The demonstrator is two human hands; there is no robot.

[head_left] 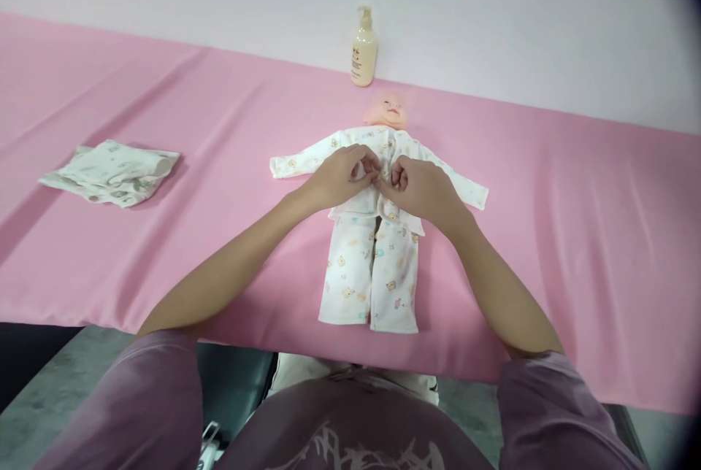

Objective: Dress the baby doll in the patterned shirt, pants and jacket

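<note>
A baby doll (388, 109) lies on its back on the pink table (219, 127), dressed in a white printed jacket (328, 149) and matching trousers (366, 273). My left hand (342, 176) and my right hand (419, 189) meet over the doll's chest. Both pinch the front edges of the jacket at its row of buttons, fingers curled. The sleeves of the jacket lie spread out to either side.
A cream pump bottle (364, 48) stands upright behind the doll's head at the table's far edge. A folded pile of printed white cloth (112, 172) lies at the left. The table's near edge runs just in front of my body.
</note>
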